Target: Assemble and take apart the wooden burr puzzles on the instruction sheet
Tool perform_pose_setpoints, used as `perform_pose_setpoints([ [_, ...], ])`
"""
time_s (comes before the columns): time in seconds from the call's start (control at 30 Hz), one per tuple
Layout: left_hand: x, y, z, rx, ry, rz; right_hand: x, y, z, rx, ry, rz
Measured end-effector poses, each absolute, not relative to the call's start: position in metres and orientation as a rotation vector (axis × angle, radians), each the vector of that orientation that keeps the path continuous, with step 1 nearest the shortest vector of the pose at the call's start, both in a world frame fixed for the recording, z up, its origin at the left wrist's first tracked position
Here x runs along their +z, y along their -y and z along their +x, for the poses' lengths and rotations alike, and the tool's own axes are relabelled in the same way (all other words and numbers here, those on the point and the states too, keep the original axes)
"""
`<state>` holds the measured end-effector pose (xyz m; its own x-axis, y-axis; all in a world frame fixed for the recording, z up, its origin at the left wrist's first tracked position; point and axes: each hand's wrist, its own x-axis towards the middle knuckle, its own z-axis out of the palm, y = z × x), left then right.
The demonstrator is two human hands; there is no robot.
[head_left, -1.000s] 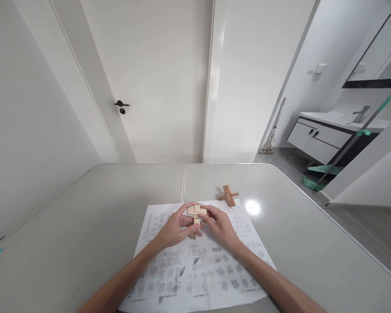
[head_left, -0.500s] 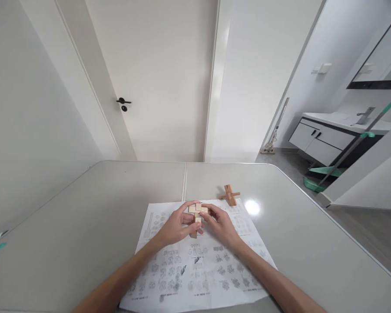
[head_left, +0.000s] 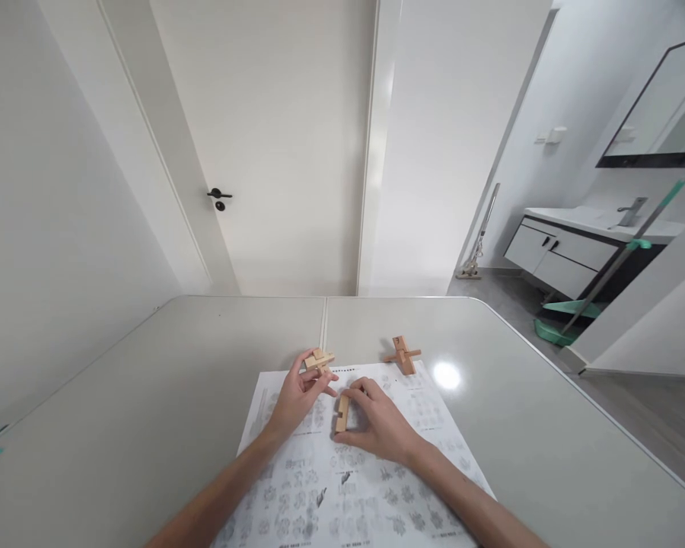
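My left hand is closed around a few joined pale wooden puzzle pieces, held over the paper's far edge. Its lower fingers partly cover them. To the right and nearer me, my right hand grips a single notched wooden block by its two ends, between thumb and fingers. The notch in this block faces left. Under both hands lies a printed sheet with rows of small diagrams. Beyond my right hand, a reddish-brown cross-shaped wooden puzzle rests at the sheet's far right corner.
The grey table has a seam running away from me. Past its far edge stands a white door with a black handle. On the right are a mop, a sink cabinet and a green dustpan.
My hands have moved apart, and the notched block has come away from the other pieces. My left hand took the joined pieces left; my right hand moved nearer me with the block.
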<state>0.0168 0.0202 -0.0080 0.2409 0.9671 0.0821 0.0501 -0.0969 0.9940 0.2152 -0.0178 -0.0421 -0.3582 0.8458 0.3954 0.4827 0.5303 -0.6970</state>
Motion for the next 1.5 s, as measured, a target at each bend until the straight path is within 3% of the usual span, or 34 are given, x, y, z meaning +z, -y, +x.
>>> perform_pose_setpoints([
  [0.27, -0.018, -0.022, 0.016, 1.029, -0.994, 1.448, -0.04, 0.006, 0.221, 0.821, 1.497, -1.123],
  [0.8, -0.016, -0.01, 0.024, 0.931, -0.941, 1.559, -0.046, 0.017, 0.211, 0.687, 1.68, -0.956],
  [1.17, -0.02, -0.007, 0.026, 1.004, -1.096, 1.698, -0.031, 0.017, 0.209, 1.326, 1.218, -0.848],
  [1.5, -0.021, -0.004, 0.026, 0.964, -1.075, 1.94, -0.028, 0.015, 0.215, 1.626, 0.822, -0.75],
])
